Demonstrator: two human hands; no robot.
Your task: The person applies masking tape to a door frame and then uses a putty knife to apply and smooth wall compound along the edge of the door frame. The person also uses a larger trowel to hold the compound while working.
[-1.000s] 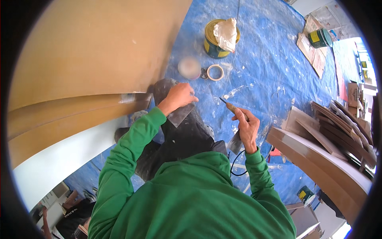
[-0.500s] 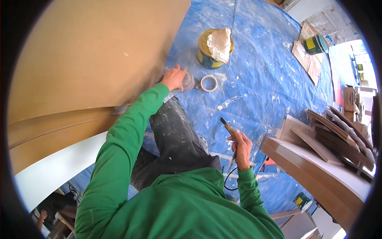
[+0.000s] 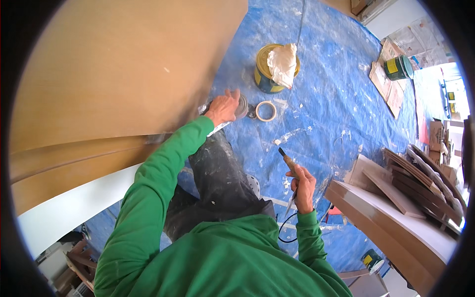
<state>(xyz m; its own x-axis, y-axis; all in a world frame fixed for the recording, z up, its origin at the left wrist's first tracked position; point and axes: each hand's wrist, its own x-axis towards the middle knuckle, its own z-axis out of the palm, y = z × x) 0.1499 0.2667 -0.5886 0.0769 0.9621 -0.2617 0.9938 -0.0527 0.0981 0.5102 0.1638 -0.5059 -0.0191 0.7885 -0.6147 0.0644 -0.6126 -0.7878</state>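
My left hand [image 3: 222,108] reaches beside the cardboard-coloured panel, fingers curled over a round translucent container [image 3: 241,105] with a flat metallic piece partly showing beneath; I cannot make out exactly what it grips. My right hand [image 3: 303,183] is closed round the handle of a small dark-tipped brush [image 3: 288,162], with a grey tool partly hidden below the fingers. A roll of tape [image 3: 258,112] lies right of the container, and beyond them stands a yellow-lidded bucket [image 3: 264,58] with a crumpled white cloth [image 3: 282,64] on top.
A large tan panel [image 3: 123,69] fills the left. Blue sheeting [image 3: 326,99] covers the floor under my dark-trousered legs. Stacked boards [image 3: 410,178] and a long ledge [image 3: 376,227] stand at right; a green bucket [image 3: 398,67] rests on cardboard farther back.
My left hand has moved forward from over my knee to the round container. My right hand, still holding the brush, has shifted lower in the view.
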